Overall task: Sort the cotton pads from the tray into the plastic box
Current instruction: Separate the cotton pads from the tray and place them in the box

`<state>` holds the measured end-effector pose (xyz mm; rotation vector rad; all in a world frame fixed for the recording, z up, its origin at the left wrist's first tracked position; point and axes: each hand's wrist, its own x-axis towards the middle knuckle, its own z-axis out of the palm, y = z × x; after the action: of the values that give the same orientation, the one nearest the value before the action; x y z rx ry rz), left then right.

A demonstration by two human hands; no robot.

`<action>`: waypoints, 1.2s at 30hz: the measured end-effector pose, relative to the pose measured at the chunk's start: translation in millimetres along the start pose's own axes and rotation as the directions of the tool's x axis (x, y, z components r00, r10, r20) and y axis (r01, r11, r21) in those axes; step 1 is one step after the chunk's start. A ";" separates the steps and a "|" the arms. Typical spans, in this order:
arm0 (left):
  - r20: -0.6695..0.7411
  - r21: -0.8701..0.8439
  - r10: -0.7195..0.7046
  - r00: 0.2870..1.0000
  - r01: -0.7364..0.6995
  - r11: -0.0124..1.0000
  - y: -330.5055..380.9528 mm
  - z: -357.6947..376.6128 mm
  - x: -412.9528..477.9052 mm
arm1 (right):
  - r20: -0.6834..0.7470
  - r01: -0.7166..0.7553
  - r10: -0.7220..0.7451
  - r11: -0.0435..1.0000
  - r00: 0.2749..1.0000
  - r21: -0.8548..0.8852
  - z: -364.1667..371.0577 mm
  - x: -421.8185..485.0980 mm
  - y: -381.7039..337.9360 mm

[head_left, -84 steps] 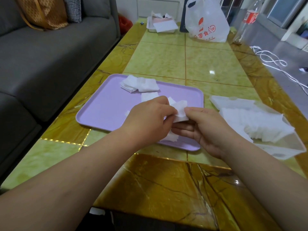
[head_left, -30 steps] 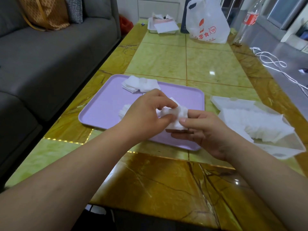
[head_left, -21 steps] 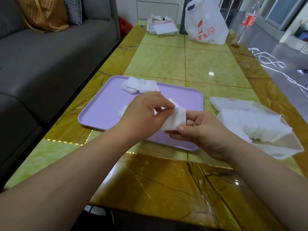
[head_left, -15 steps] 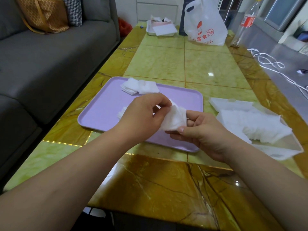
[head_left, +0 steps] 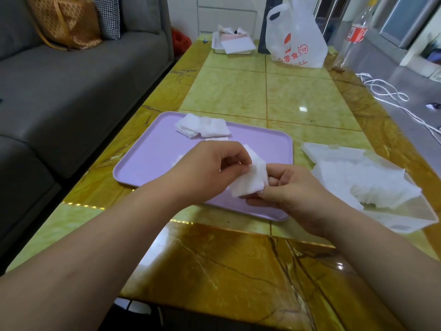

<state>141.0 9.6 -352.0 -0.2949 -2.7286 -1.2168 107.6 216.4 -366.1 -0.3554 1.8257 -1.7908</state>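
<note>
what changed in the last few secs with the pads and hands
The loose pad at the near edge of the tray is gone, apparently gathered into the stack that the left hand and right hand still pinch. The far pile and the plastic box stayed put.

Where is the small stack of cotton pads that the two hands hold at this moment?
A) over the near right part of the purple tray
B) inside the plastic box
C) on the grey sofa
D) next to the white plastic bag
A: the left hand and the right hand pinch the stack of cotton pads above the purple tray, short of the plastic box.
</note>
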 end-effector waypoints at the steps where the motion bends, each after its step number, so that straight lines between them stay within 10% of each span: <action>1: -0.004 -0.005 0.004 1.000 -0.004 1.000 -0.6 0.5 0.0 | 0.004 0.003 -0.003 1.000 1.000 -0.006 0.2 -0.4 0.2; 9: -0.063 0.129 0.064 0.996 -0.055 0.990 -2.5 7.2 1.6 | 0.131 -0.061 0.049 0.995 0.990 0.085 -0.1 0.1 -2.8; 21: -0.162 0.457 -0.031 0.986 0.103 0.884 -12.9 -6.5 -10.5 | -0.390 0.002 -0.014 1.000 0.921 -0.031 14.1 16.9 14.2; 25: 0.017 0.493 -0.058 0.998 0.042 0.869 -7.1 23.4 18.5 | -0.512 0.041 -0.067 0.997 0.856 -0.062 6.1 21.1 15.3; 36: 0.071 0.540 -0.152 0.986 0.090 0.837 -8.8 24.4 19.5 | -0.526 0.037 -0.056 0.998 0.849 -0.046 2.7 25.6 19.1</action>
<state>118.8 24.4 -370.5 -0.1222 -3.0753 -0.4137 91.9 201.6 -389.8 0.1043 2.2306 -2.0325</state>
